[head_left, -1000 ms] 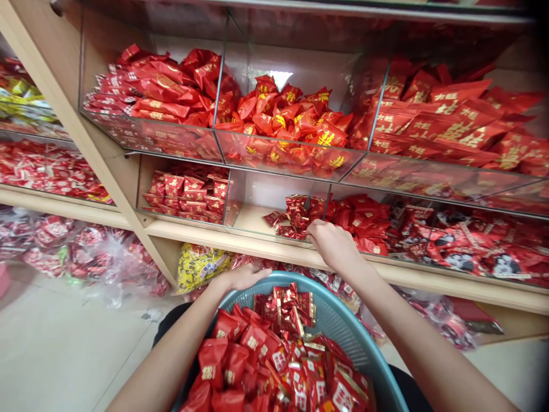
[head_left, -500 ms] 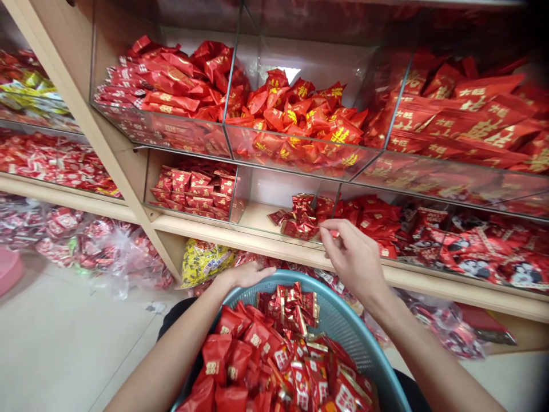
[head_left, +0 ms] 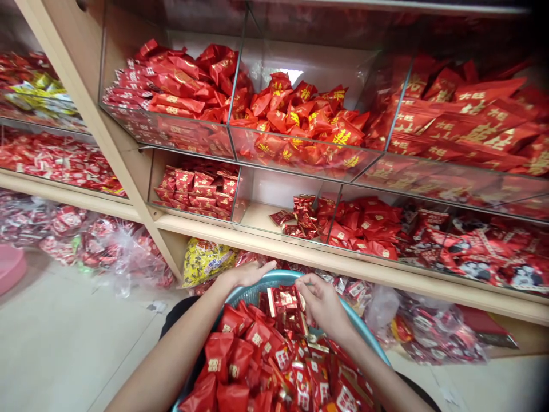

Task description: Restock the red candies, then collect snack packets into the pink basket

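A teal plastic basket (head_left: 262,281) sits on my lap, heaped with red foil candy packets (head_left: 257,355). My left hand (head_left: 247,273) grips the basket's far rim. My right hand (head_left: 322,303) is down inside the basket, its fingers closing around small red-and-gold packets (head_left: 285,297) near the far side. Straight ahead, a clear compartment (head_left: 261,214) on the lower shelf holds a small pile of the same red packets (head_left: 300,216).
Wooden shelves carry clear acrylic bins of red wrapped sweets on two levels (head_left: 300,123). A yellow candy bag (head_left: 206,260) and clear sacks of sweets (head_left: 86,240) lie under the shelf. A pink tub edge (head_left: 11,266) shows at left on the pale floor.
My right hand has left the pile in the shelf compartment and dropped back into the basket onto the packets. My left hand has stayed on the rim.
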### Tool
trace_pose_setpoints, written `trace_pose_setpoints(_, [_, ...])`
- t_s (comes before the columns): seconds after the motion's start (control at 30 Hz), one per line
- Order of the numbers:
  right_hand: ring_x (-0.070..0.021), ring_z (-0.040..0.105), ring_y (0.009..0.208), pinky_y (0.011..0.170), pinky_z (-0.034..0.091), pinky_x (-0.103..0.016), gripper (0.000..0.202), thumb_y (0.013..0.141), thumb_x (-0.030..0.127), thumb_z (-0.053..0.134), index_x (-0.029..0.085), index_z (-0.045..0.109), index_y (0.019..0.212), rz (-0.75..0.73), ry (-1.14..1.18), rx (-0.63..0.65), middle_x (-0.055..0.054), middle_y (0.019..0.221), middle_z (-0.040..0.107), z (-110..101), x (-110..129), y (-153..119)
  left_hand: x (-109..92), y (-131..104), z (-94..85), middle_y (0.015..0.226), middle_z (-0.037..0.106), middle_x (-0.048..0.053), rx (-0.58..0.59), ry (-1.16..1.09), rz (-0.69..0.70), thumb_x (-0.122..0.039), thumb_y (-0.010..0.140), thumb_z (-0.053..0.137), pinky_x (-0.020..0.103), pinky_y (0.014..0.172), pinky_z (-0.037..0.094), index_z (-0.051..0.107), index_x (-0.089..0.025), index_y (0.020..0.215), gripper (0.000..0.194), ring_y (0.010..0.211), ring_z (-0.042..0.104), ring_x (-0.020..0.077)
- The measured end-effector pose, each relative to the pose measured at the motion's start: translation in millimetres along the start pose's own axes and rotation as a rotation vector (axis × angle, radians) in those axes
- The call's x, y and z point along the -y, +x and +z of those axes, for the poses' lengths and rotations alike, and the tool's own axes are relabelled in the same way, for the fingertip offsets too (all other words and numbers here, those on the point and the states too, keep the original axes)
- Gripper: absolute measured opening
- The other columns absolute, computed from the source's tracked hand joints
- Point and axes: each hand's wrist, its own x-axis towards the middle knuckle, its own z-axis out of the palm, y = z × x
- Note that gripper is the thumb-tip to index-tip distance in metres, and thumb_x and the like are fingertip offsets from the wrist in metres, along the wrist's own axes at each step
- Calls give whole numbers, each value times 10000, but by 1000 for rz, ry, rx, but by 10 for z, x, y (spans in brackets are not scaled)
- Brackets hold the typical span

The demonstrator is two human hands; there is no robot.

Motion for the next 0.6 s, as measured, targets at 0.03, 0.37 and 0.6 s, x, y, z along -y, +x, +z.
trace_pose_setpoints(0.03, [-106, 446, 256, 309, 258, -196, 264, 849, 471, 464, 219, 509, 785, 21, 6, -11, 119, 377, 425, 39, -21, 38, -13, -10, -7, 1208, 628, 179, 2, 1, -8, -776, 772, 161, 360, 934, 401, 663, -114, 1072, 883, 1125, 568, 322])
trace_pose_setpoints(0.37, [-124, 490, 275, 336, 323, -214, 147, 817, 310, 431, 207, 525, 862, 31, -164, -71, 101, 414, 479, 287, -53, 227, -33, -49, -40, 1000, 714, 120, 7, 1, -5, -772, 775, 117, 338, 897, 418, 689, -174, 844, 830, 1014, 618, 293])
trace_pose_setpoints(0.6, [-122, 511, 331, 383, 347, -217, 155, 857, 276, 390, 220, 513, 933, -30, -330, -88, 78, 496, 533, 279, -95, 193, -34, -39, -33, 1013, 710, 131, -10, -11, -6, -778, 767, 159, 347, 906, 418, 693, -168, 844, 815, 1017, 620, 294])
